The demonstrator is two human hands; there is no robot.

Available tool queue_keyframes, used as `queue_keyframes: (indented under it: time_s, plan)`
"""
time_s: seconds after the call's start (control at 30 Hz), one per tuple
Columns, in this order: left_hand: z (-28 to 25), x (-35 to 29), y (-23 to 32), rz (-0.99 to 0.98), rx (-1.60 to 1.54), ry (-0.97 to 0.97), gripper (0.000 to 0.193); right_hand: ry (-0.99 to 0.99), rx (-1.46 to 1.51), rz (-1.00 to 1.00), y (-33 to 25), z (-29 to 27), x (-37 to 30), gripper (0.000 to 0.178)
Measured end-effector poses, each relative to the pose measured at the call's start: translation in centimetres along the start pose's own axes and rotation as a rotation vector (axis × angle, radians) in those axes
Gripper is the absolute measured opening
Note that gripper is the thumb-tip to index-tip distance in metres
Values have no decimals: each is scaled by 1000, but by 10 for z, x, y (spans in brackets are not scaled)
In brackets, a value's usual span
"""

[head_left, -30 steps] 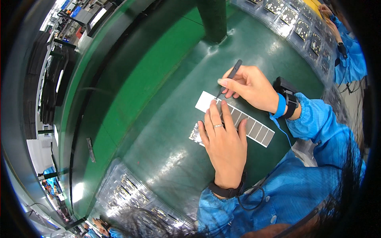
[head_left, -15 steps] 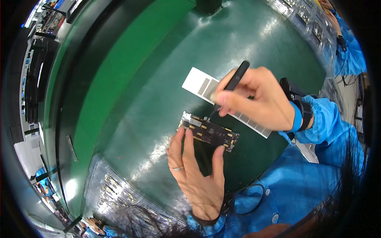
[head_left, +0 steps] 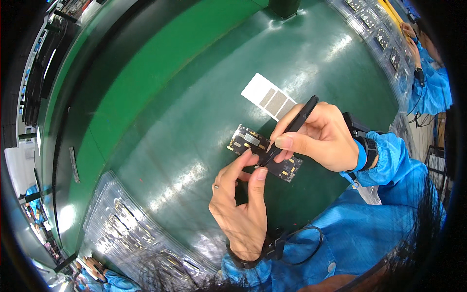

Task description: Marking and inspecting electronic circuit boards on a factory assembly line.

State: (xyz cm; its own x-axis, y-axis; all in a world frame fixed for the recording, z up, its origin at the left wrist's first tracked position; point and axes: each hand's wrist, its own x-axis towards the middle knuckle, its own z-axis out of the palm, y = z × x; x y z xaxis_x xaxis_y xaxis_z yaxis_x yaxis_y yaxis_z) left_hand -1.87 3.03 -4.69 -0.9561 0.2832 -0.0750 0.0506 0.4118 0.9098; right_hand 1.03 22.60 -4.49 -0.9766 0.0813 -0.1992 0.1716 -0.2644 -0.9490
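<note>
A dark circuit board (head_left: 286, 170) with gold and silver parts lies in front of me on the green mat. My left hand (head_left: 238, 199), bent at the fingers, grips its near edge; the forefinger rests on the board and the thumb is beside the tool's tip. In my right hand (head_left: 321, 138) is a pair of black tweezers (head_left: 302, 117), slanting down to the middle of the board. The fingertips of both hands nearly meet there and partly hide the tip. Just beyond the right hand lies a white sheet with grey rectangular labels (head_left: 267, 96).
Clear plastic trays with parts (head_left: 131, 228) stand at the near left. More trays of boards (head_left: 382, 36) line the far right, where a co-worker's hands (head_left: 411, 41) show. A dark post (head_left: 283, 7) rises from the table's far side.
My left hand has bent its fingers and moved toward the tweezers' tip. The tweezers have moved right along the board and stand lower on it. The label sheet appears farther up the view.
</note>
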Motion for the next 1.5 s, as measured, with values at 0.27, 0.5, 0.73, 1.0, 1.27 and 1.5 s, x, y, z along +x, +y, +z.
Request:
queue_keyframes:
  time_s: [0.27,0.5,0.73,1.0,1.27,1.5]
  plan:
    - [2,3,-6,59,125,2,12,-34,-77,-92,7,-5,3,15]
    - [9,2,-12,83,166,20,12,-139,-456,-219,-8,-15,6,17]
    - [10,4,-13,100,230,41,10,-35,-353,-308,2,-14,8,15]
    - [12,2,-9,133,282,17,7,-57,-399,-253,1,-13,8,14]
    - [9,0,-3,28,138,28,23,5,-300,-134,0,-9,5,13]
    - [18,-16,-1,183,618,-13,75,156,-96,-26,11,3,4,14]
